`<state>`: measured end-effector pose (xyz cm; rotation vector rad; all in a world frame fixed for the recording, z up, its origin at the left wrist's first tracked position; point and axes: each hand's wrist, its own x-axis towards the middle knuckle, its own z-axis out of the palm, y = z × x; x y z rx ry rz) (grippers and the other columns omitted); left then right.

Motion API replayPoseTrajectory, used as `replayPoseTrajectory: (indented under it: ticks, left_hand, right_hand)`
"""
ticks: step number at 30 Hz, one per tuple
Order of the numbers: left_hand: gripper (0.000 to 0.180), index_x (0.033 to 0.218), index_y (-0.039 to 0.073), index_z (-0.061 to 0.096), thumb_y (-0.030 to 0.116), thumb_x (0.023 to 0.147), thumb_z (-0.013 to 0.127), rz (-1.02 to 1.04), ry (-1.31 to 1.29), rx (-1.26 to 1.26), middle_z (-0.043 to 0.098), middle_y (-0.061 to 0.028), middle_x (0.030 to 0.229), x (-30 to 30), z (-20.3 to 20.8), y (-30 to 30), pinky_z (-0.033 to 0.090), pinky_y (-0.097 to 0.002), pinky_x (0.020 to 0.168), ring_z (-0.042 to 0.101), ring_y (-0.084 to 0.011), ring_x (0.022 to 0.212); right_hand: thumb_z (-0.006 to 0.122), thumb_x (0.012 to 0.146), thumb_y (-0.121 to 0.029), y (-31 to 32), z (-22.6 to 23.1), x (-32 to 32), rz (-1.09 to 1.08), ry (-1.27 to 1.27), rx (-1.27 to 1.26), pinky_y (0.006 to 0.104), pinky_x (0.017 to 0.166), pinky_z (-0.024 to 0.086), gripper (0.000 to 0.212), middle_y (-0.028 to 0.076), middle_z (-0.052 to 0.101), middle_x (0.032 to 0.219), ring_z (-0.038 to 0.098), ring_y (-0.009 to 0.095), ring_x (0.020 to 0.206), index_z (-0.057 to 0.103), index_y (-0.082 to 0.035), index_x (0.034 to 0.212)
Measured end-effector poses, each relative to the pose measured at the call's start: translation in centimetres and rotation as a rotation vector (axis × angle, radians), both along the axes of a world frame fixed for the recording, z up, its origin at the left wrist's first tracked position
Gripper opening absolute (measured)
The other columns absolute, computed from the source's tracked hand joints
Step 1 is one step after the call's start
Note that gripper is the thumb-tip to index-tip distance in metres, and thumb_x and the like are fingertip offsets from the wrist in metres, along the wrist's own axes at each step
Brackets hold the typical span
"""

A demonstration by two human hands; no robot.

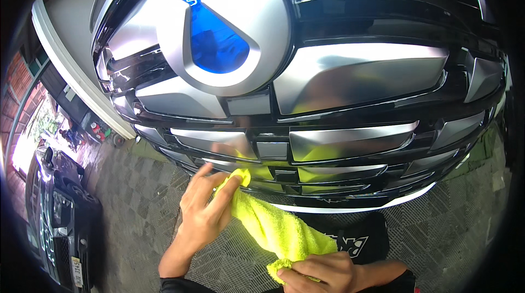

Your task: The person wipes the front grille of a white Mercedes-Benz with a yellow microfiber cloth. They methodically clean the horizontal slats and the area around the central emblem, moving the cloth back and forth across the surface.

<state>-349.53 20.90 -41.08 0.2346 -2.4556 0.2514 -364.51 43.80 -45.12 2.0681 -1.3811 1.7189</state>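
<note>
A fluffy yellow-green microfiber cloth (268,222) stretches between my hands in front of a car's grille. My left hand (205,200) pinches its upper left end between thumb and fingers, close to the lower grille bars. Lower down and to the right, my right hand (322,272) grips the other end, with a fold bulging out beside the fingers. The grille (361,82) has satin silver panels set in glossy black bars. A big round silver emblem (268,25) with a blue inset sits at its upper left. Yellow reflections of the cloth show on the lower panels.
Below the grille runs a white lower trim edge (377,205). The floor (142,205) has a grey checkered, ribbed surface. At far left stands a dark car (63,216), with a bright doorway behind it. Dark fabric with a white print (372,238) shows beyond my right hand.
</note>
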Motion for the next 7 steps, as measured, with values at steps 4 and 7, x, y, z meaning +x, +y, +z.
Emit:
replayPoseTrajectory:
  ticks: [4,7]
  left_hand:
    - [0.041,0.118,0.002,0.072,-0.010,0.080,0.073,0.053,0.085,0.153,0.073,-0.0146,0.104,-0.7,-0.8,0.6,0.061,-0.0371,0.074,0.074,-0.0302,0.088]
    - [0.043,0.124,0.003,0.069,-0.011,0.083,0.072,0.046,0.086,0.107,0.075,-0.0179,0.110,-1.3,-0.6,-0.2,0.061,-0.0362,0.072,0.077,-0.0326,0.089]
  right_hand:
    - [0.073,0.079,0.002,0.2,0.0,0.0,0.000,0.017,0.001,0.0326,0.054,0.053,0.022,0.007,0.062,0.084,0.063,0.020,0.061,0.073,0.004,0.100]
    - [0.074,0.078,0.002,-0.1,-0.2,-0.4,-0.008,0.026,-0.004,0.0327,0.053,0.053,0.025,0.006,0.062,0.083,0.063,0.020,0.061,0.073,0.003,0.104]
